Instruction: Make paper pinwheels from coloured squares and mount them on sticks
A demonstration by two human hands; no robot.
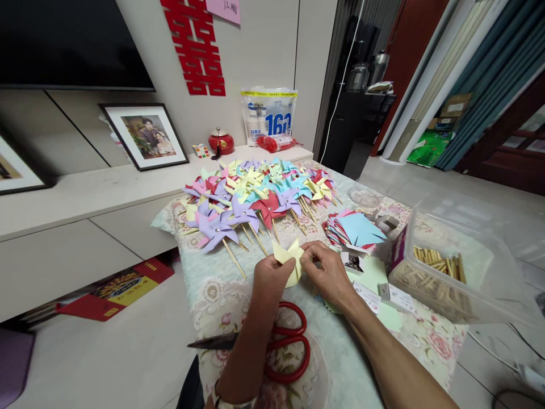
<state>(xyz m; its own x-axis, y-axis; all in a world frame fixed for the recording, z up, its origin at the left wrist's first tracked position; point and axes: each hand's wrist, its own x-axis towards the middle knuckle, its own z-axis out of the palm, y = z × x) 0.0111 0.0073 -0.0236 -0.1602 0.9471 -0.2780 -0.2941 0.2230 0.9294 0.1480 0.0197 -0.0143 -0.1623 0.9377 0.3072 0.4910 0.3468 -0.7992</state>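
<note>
Yellow paper (289,262) pinched by left hand (269,279) and right hand (327,271) over floral tablecloth (221,295); tiled floor (128,352) below.

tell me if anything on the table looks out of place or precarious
The red-handled scissors lie under the left forearm with the blade tip poking past the table's near left edge. Otherwise nothing stands out: both hands, left and right, hold the yellow paper, and the pinwheels lie in a heap.

Bare cloth (238,295) lies open left of the hands; red scissors (285,341) block near, pinwheels (259,199) crowd far, a plastic box (447,267) walls the right
</note>
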